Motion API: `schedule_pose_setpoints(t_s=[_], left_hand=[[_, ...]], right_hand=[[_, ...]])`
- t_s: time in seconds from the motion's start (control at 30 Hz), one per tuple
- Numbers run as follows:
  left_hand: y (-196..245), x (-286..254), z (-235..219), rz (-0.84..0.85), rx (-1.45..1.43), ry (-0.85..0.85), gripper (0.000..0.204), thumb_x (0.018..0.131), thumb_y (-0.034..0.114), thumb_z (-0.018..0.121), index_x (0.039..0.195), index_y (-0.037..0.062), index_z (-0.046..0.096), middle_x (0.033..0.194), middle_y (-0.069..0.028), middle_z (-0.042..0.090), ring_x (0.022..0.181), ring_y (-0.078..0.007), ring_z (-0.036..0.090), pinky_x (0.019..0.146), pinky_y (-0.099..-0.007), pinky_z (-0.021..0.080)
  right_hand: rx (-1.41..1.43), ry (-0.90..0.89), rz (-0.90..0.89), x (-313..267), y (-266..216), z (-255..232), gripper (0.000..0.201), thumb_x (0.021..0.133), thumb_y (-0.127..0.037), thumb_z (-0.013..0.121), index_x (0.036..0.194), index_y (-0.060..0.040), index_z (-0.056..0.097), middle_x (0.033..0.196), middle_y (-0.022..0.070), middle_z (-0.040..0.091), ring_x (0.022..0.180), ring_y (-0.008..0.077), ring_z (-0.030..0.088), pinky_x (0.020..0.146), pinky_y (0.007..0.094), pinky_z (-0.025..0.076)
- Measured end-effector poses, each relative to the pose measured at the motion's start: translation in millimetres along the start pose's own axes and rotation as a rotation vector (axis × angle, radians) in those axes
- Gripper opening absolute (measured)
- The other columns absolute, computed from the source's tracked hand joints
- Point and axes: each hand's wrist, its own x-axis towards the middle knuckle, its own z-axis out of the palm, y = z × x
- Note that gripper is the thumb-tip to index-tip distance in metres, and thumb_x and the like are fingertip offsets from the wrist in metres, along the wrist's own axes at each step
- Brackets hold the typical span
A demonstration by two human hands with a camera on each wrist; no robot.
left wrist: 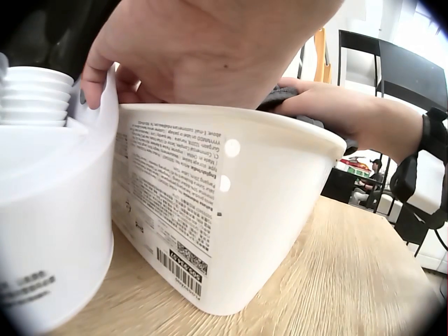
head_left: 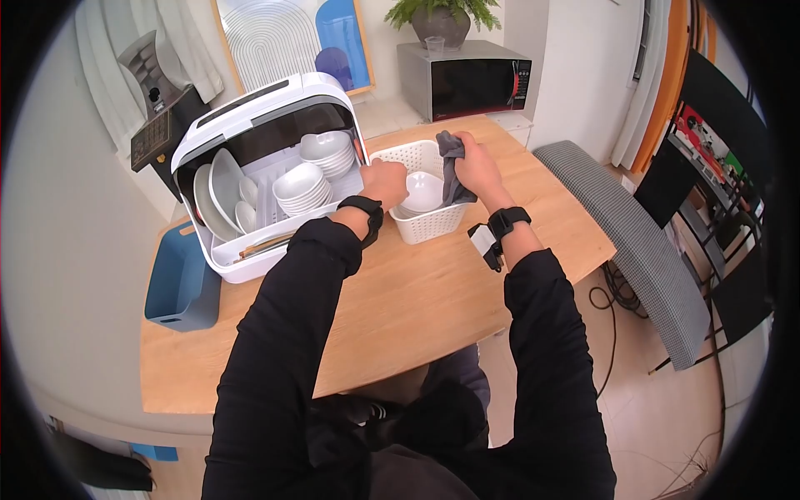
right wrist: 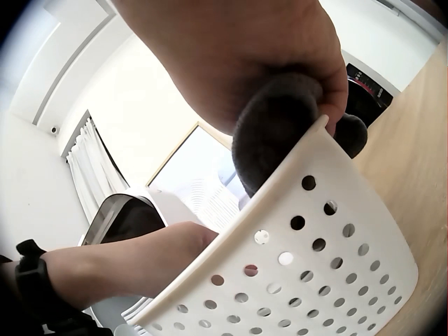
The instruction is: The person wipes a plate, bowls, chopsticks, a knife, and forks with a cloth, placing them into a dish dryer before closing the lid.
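Observation:
A white perforated basket stands on the table, with white bowls inside it. My left hand grips its left rim, close against the dish box; in the left wrist view the curled fingers reach down beside the box's edge. My right hand holds a bunched dark grey cloth at the basket's right rim. In the right wrist view the cloth shows on both sides of that rim. The white dish box is lifted open, holding stacked bowls and upright plates.
A blue bin stands left of the dish box on the wooden table. Behind the table are a microwave and a potted plant. A checked bench is at the right, with cables on the floor.

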Motion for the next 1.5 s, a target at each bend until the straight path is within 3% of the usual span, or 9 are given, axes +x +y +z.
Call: schedule_pose_setpoints(t_s=[0.27,0.47,0.57,0.6,0.77,1.0,1.23,1.4,1.5], left_hand=[[-3.6,6.9,-1.9,-0.115,-0.217,0.071,0.027,0.08,0.012,0.06,0.104,0.0047,0.071,0.107,-0.0141,0.071,0.111,-0.0328,0.062,0.086,-0.0457,0.047],[-13.3,-6.4,-21.4,-0.078,-0.359,0.185,0.031,0.079,0.012,0.059,0.108,0.0018,0.06,0.102,-0.0199,0.07,0.099,-0.0361,0.068,0.081,-0.0464,0.052],[-30.3,-21.1,-25.8,-0.007,-0.358,0.413,0.022,0.081,0.01,0.056,0.102,0.0023,0.055,0.085,-0.0207,0.07,0.083,-0.038,0.07,0.074,-0.0507,0.053],[-34.7,-33.3,-37.0,0.01,-0.369,0.469,0.02,0.082,0.01,0.056,0.101,0.0027,0.054,0.082,-0.0201,0.069,0.08,-0.0379,0.069,0.073,-0.0511,0.052],[-73.2,-98.2,-60.3,0.058,-0.325,0.703,0.02,0.091,0.019,0.058,0.109,0.0113,0.053,0.073,-0.0143,0.066,0.073,-0.0369,0.065,0.061,-0.0503,0.047],[-128.2,-161.2,-60.3,0.11,0.123,1.055,0.01,0.088,0.016,0.065,0.097,0.0155,0.061,0.074,0.0003,0.063,0.072,-0.0212,0.061,0.09,-0.0428,0.045],[-156.2,-189.8,-37.3,0.0,0.162,1.16,0.018,0.083,0.018,0.071,0.1,0.0166,0.064,0.077,0.0051,0.062,0.083,-0.0152,0.06,0.101,-0.0459,0.037],[-168.6,-190.2,-30.5,-0.072,-0.23,1.184,0.02,0.086,0.019,0.071,0.104,0.0114,0.065,0.075,-0.0006,0.064,0.081,-0.0195,0.061,0.1,-0.0506,0.036],[-177.6,-198.7,-27.1,-0.186,-0.307,0.88,0.022,0.089,0.019,0.069,0.106,0.0068,0.062,0.07,-0.0072,0.063,0.075,-0.0262,0.063,0.091,-0.0464,0.043]], right_hand=[[0.205,-0.03,0.067,19.9,10.4,4.4,0.05,0.084,-0.01,0.053,0.133,-0.0159,0.051,0.119,0.0243,0.064,0.115,0.0408,0.059,0.095,0.0464,0.047],[0.347,0.151,0.04,27.8,4.2,1.9,0.047,0.086,-0.015,0.059,0.132,-0.0085,0.05,0.119,0.0233,0.064,0.115,0.038,0.06,0.097,0.0435,0.047],[0.55,0.305,-0.097,23.0,-17.5,-8.3,0.045,0.089,-0.017,0.063,0.131,-0.007,0.049,0.12,0.0189,0.063,0.114,0.0313,0.06,0.097,0.0385,0.047],[0.675,0.28,-0.147,19.2,-28.7,-13.7,0.045,0.09,-0.015,0.065,0.132,-0.0074,0.049,0.124,0.0142,0.059,0.115,0.0248,0.057,0.097,0.0346,0.046],[0.947,0.159,-0.446,-12.7,-90.5,-19.4,0.055,0.085,-0.01,0.069,0.136,-0.009,0.047,0.13,0.0129,0.054,0.118,0.0236,0.055,0.1,0.0337,0.043],[0.619,-0.029,-0.81,-56.7,-173.2,9.4,0.067,0.069,-0.004,0.075,0.132,-0.0108,0.054,0.128,0.0106,0.057,0.119,0.0301,0.055,0.102,0.0365,0.044],[0.383,-0.152,-0.839,-90.8,-220.6,45.9,0.056,0.077,-0.003,0.068,0.13,-0.0148,0.053,0.124,0.0106,0.058,0.107,0.0346,0.06,0.083,0.0386,0.052],[0.467,0.0,-0.77,-96.7,-228.6,72.3,0.053,0.079,-0.002,0.065,0.13,-0.0122,0.053,0.122,0.012,0.059,0.108,0.0345,0.06,0.086,0.038,0.051],[0.689,0.012,-0.648,-83.4,-225.2,86.2,0.051,0.08,-0.002,0.064,0.129,-0.0086,0.053,0.122,0.014,0.059,0.11,0.034,0.06,0.091,0.0369,0.049]])
